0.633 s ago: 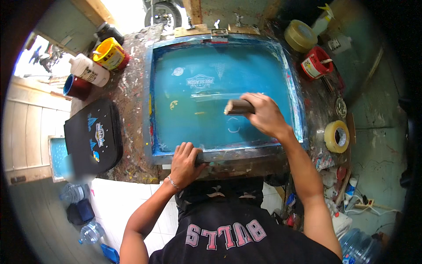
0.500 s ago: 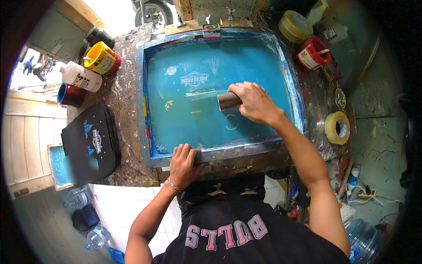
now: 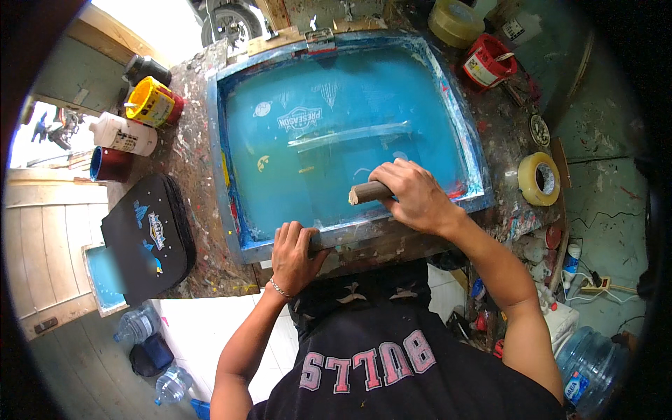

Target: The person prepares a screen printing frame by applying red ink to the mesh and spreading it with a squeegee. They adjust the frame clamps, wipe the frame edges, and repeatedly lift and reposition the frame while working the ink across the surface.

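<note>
A screen-printing frame (image 3: 218, 150) lies on the worktable, its blue-green mesh (image 3: 329, 185) marked with pale lettering, a planet and other small designs. My right hand (image 3: 420, 201) is closed around the wooden handle of a squeegee (image 3: 369, 192), which stands over the near right part of the mesh. The squeegee's blade is hidden under the handle and hand. A pale streak (image 3: 350, 135) crosses the mesh beyond it. At the near edge, my left hand (image 3: 292, 255) grips the frame's rim, fingers over the top.
Left of the frame sit a stack of black printed pieces (image 3: 171, 231), a yellow paint pot (image 3: 150, 101), a white bottle (image 3: 124, 133) and a dark red pot (image 3: 112, 163). On the right are a red pot (image 3: 488, 64) and tape rolls (image 3: 537, 180). A hinge clamp (image 3: 320, 40) holds the frame's far side.
My right hand has drawn the squeegee toward me, near the frame's close edge. More of the pale streak now shows on the mesh. My left hand stays on the rim.
</note>
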Demonstrator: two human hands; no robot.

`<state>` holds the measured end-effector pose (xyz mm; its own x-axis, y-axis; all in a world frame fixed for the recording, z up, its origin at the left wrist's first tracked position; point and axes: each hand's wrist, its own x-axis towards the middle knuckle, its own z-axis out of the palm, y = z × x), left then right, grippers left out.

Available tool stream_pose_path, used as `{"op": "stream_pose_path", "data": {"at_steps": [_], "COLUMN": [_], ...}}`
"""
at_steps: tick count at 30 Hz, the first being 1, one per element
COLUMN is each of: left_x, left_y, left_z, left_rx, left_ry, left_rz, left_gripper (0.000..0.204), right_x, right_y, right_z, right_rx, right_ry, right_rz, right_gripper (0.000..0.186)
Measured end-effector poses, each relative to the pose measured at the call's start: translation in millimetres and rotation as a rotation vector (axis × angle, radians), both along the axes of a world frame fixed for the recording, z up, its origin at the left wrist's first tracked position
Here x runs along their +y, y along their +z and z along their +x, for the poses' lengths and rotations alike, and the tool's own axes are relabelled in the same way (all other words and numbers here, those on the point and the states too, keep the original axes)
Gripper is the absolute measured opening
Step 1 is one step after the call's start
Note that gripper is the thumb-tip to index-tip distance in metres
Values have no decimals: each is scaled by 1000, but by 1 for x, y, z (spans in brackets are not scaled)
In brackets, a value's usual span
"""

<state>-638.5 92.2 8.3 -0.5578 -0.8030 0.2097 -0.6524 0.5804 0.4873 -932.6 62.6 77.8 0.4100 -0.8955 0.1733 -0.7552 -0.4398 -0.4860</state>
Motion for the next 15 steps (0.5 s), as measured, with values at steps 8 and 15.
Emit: {"op": "stream_pose_path", "data": {"at_steps": [8, 15], "left_x": [-7, -22], "left_y": [29, 77], "left_z": [-4, -9], "left_rx": [-153, 67], "left_ry": [-2, 18], "left_rz": [199, 167], "left_gripper": [45, 45], "right_x": [48, 12], "right_y": [-22, -22], "right_z": [15, -69], "right_rx": [264, -142], "right_ry": [31, -112], "right_rz": [-84, -84], "right_gripper": [44, 91]}}
